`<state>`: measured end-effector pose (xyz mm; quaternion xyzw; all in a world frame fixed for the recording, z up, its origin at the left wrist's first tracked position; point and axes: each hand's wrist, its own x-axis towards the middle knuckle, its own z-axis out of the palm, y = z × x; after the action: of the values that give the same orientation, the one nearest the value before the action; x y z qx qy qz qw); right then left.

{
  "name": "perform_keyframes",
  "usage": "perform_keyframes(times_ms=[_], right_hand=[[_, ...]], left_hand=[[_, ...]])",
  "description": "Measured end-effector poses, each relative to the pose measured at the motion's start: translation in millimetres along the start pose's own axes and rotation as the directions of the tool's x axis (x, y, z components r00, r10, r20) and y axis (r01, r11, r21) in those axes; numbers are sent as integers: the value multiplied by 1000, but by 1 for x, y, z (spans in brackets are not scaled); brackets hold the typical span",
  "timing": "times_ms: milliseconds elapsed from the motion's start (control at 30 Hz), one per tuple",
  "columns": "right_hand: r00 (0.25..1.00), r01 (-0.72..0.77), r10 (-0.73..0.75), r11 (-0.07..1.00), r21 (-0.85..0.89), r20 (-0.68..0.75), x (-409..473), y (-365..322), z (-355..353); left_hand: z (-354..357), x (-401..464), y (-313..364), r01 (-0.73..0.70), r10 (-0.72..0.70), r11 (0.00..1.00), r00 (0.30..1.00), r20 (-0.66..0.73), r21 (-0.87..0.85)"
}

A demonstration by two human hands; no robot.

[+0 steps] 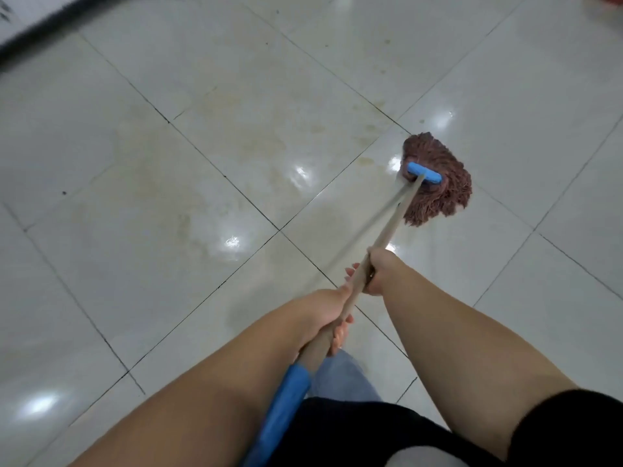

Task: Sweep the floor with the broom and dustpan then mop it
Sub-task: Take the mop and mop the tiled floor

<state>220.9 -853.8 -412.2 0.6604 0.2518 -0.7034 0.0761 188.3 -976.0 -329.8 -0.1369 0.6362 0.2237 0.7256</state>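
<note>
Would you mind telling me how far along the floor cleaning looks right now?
Sweeping looks finished: no broom or dustpan shows. Mopping is in hand: the left hand and right hand both grip the mop handle, and the mop head lies on the floor. Yellowish stains and dark specks remain on the tiles to its left, so mopping is left to do there.

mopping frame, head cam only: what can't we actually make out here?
- Top-left dark strip: motion-blurred and cut by the edge; unidentifiable.
- Red object, top-right corner: cut off, blurred.
- Mop handle: streaked by motion; its blue grip runs behind the left forearm.
- Right hand and left hand: fingers mostly hidden behind the handle.
- Mop head: floor beneath it hidden.
- Broom, dustpan: not in view.
</note>
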Motion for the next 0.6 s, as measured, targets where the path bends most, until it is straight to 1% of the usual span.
perform_keyframes(times_ms=[67, 133, 200, 267, 367, 433, 500, 600], right_hand=[[1000, 19, -19, 999, -28, 7, -5, 33, 4], [1000, 6, -5, 999, -42, 28, -14, 74, 13], [998, -39, 43, 997, -73, 56, -21, 121, 25], [990, -84, 101, 983, -161, 101, -29, 172, 37], [968, -117, 184, 933, -341, 173, -48, 256, 51], [939, -139, 269, 869, -474, 217, -67, 315, 62], [903, -140, 355, 776, -614, 242, -90, 374, 74], [855, -107, 454, 626, -773, 249, -122, 453, 91]], left_hand=[[-8, -9, -43, -17, 17, 1000, 1000, 16, -21], [-21, -16, -88, -35, 35, 999, 999, -16, 5], [-37, -23, -140, -36, 39, 998, 997, -65, 42], [-54, -30, -197, -32, 40, 997, 993, -109, 70], [-77, -49, -294, -15, 27, 996, 988, -153, 83], [-92, -63, -365, -17, 31, 996, 986, -167, 87], [-104, -78, -436, 5, 15, 996, 979, -204, 94], [-114, -103, -529, 116, -102, 992, 969, -227, 53]])
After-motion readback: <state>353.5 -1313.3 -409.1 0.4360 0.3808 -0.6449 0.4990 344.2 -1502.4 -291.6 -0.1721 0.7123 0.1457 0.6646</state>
